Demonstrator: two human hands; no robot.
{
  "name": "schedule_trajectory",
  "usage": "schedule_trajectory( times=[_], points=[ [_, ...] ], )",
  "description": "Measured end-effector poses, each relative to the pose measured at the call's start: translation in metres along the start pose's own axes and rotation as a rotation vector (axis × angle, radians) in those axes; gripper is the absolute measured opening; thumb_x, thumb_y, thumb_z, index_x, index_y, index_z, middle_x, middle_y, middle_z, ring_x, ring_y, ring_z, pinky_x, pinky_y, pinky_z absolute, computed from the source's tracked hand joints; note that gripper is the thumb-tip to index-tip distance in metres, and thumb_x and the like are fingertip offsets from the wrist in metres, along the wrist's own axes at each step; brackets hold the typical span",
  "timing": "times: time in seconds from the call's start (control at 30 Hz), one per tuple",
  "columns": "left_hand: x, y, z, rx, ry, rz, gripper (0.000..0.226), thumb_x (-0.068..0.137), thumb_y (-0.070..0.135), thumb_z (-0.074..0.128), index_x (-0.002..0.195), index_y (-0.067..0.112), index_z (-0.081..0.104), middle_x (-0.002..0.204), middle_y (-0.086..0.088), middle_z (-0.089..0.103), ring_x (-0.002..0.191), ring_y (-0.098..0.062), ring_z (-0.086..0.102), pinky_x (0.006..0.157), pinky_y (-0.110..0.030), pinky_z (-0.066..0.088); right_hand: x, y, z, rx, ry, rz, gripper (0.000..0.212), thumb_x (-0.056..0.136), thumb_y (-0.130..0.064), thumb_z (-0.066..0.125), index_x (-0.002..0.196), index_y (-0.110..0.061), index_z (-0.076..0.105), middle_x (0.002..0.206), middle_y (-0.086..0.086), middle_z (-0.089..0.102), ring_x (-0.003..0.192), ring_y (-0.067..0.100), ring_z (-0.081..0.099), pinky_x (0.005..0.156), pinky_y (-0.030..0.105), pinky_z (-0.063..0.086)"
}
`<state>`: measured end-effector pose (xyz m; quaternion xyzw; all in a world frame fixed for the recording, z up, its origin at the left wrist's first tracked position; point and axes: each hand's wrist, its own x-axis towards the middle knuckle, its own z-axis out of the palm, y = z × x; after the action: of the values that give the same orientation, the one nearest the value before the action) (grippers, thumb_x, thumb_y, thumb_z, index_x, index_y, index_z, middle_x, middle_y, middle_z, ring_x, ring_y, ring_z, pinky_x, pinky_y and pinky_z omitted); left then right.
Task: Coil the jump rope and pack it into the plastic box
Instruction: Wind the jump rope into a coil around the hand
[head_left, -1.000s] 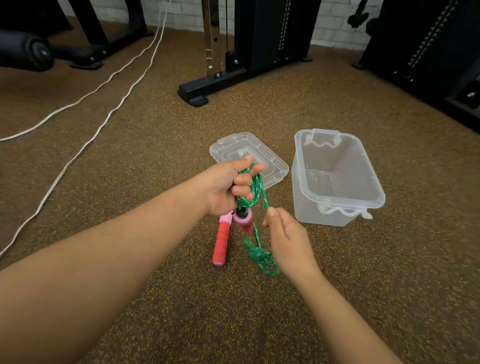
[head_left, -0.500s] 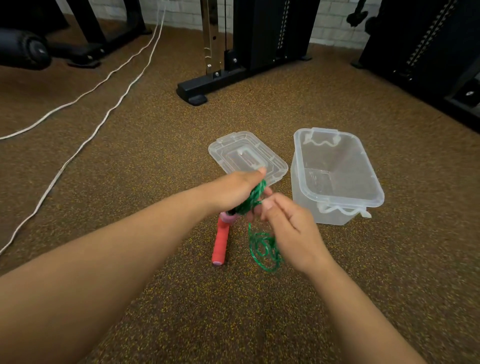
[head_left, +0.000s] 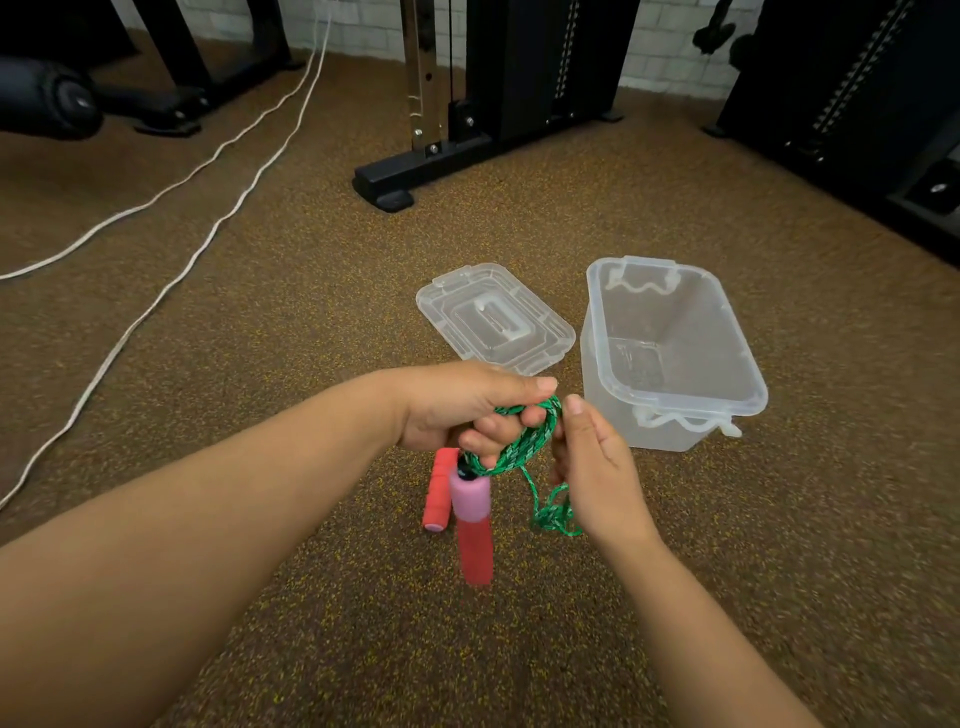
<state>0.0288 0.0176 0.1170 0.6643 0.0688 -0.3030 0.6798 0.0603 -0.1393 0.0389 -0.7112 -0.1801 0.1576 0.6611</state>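
Left hand (head_left: 457, 410) closed on the green jump rope (head_left: 524, 447); several loops bunched in that grip, thumb over the top, fingers curled under. One pink-and-red handle (head_left: 471, 525) hangs straight down just below the left grip, off the floor and motion-blurred. The second red handle (head_left: 439, 491) sits behind it, lower left of the grip; whether its tip touches the floor is hard to tell.

Right hand (head_left: 592, 467) just beside the coil, fingertips against the loops' right edge; the palm side faces away, so whether it pinches the rope or only steadies it cannot be told. A loose tangle of rope dangles below and between the two grips.

Plastic box (head_left: 748, 384) stands open on the floor, beyond and to the right of the right grip, nothing in it. Lid (head_left: 493, 317) lies flat beyond the left grip, beside the box.

Against half a second ago: the pink-capped handle has swung down into plain view under the left grip, the loose tangle is shorter, the coil fuller. Hands sit closer together than a second ago. Box and lid unmoved.
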Motion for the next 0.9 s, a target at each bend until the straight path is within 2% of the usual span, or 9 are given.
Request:
schedule_trajectory(
  times=[0.3,0.4,0.5,0.6,0.63,0.7,0.77,0.83,0.9],
  points=[
    [0.01,0.015,-0.009,-0.491,0.336,0.232,0.034,0.098,0.039,0.034,0.089,0.014,0.056,0.041,0.009,0.038,0.032,-0.004,0.028,0.054,-0.021,0.036,-0.01,0.014,0.003,-0.346,-0.01,-0.042,0.033,0.097,-0.043,0.036,0.071,-0.029,0.05,0.053,-0.01,0.045,0.053,0.011,0.043,0.058,0.04,0.043],
    [0.014,0.018,-0.009,-0.547,0.411,0.28,0.044,0.1,0.036,0.03,0.124,0.004,0.048,0.064,0.001,0.065,0.043,-0.009,0.047,0.059,-0.022,0.044,-0.015,0.011,0.008,-0.453,-0.08,-0.094,0.031,0.097,-0.042,0.036,0.069,-0.035,0.048,0.055,-0.012,0.052,0.052,0.005,0.044,0.056,0.035,0.04],
    [0.011,0.021,-0.004,-0.386,0.444,0.251,0.051,0.101,0.041,0.02,0.135,0.006,0.034,0.096,-0.015,0.069,0.063,-0.018,0.062,0.08,-0.032,0.05,-0.018,0.0,0.013,-0.521,-0.151,-0.156,0.031,0.095,-0.045,0.035,0.073,-0.029,0.049,0.057,-0.012,0.053,0.055,0.006,0.047,0.058,0.037,0.041],
    [0.007,0.018,0.0,-0.086,0.422,0.152,0.066,0.097,0.054,0.01,0.104,0.01,0.058,0.11,-0.028,0.064,0.086,-0.027,0.064,0.101,-0.042,0.041,-0.016,-0.02,0.014,-0.517,-0.178,-0.224,0.032,0.093,-0.043,0.035,0.075,-0.023,0.051,0.058,-0.009,0.05,0.057,0.011,0.048,0.058,0.04,0.043],
    [0.006,0.016,0.002,-0.012,0.409,0.117,0.068,0.095,0.058,0.009,0.086,0.012,0.059,0.1,-0.027,0.065,0.084,-0.024,0.063,0.092,-0.039,0.045,-0.014,-0.027,0.013,-0.489,-0.181,-0.236,0.03,0.092,-0.043,0.036,0.074,-0.025,0.052,0.059,-0.009,0.05,0.055,0.01,0.046,0.057,0.038,0.041],
    [0.004,0.012,0.004,0.138,0.447,0.1,0.062,0.094,0.059,0.009,0.06,0.017,0.04,0.061,-0.004,0.05,0.05,-0.008,0.048,0.059,-0.029,0.037,-0.01,-0.04,0.011,-0.391,-0.169,-0.239,0.028,0.09,-0.04,0.038,0.073,-0.026,0.054,0.062,-0.004,0.053,0.052,0.01,0.043,0.054,0.036,0.038],
    [0.002,0.01,0.005,0.213,0.439,0.119,0.058,0.095,0.057,0.008,0.056,0.02,0.029,0.046,0.009,0.032,0.036,-0.004,0.03,0.049,-0.027,0.03,-0.004,-0.048,0.006,-0.299,-0.147,-0.215,0.028,0.092,-0.034,0.041,0.073,-0.021,0.056,0.066,0.007,0.06,0.053,0.012,0.046,0.054,0.035,0.038],
    [-0.002,0.012,0.007,0.201,0.281,0.07,0.066,0.094,0.057,0.003,0.059,0.015,0.041,0.044,0.007,0.048,0.039,-0.006,0.044,0.053,-0.018,0.041,0.002,-0.052,-0.001,-0.239,-0.138,-0.184,0.031,0.093,-0.036,0.041,0.074,-0.017,0.056,0.067,0.012,0.065,0.057,0.017,0.051,0.057,0.033,0.04],
    [-0.004,0.013,0.006,0.234,0.132,0.012,0.076,0.09,0.062,-0.001,0.074,0.011,0.053,0.054,-0.003,0.057,0.047,-0.016,0.053,0.061,-0.024,0.045,0.007,-0.051,-0.008,-0.238,-0.091,-0.153,0.033,0.092,-0.042,0.042,0.072,-0.019,0.055,0.063,0.001,0.062,0.058,0.016,0.051,0.06,0.036,0.042]
  ],
)
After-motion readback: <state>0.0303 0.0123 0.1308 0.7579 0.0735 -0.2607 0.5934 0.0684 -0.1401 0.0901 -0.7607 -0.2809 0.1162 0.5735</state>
